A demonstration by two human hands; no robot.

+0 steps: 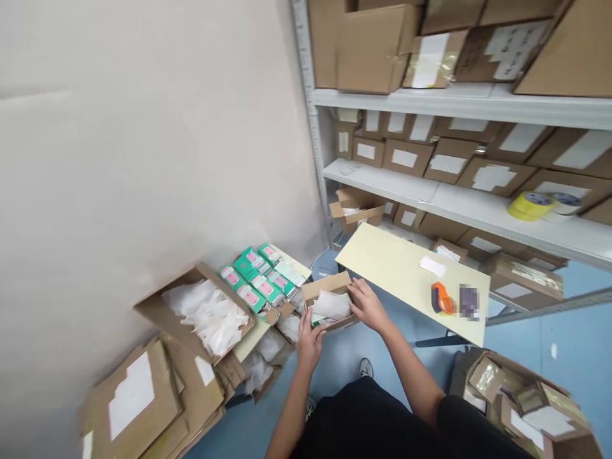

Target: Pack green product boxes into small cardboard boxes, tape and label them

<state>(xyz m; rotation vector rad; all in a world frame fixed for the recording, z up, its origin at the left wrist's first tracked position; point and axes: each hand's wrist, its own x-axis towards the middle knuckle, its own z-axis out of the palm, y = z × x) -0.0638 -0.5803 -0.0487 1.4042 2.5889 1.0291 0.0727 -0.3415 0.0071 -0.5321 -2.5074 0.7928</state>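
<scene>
An open cardboard box is held up in front of my body. Inside it lies a crumpled white sheet, and a bit of green shows beneath. My left hand grips the box at its near left corner, with the fingertips over the rim. On the right side, my right hand grips the wall, its fingers reaching over the edge. Just left of the box, several green and pink packets cover a table.
A larger carton of white wrapping stands left, above flattened cardboard. A pale table carries an orange tape dispenser. Shelves of boxes stand behind, with yellow tape. A big carton of boxes sits lower right.
</scene>
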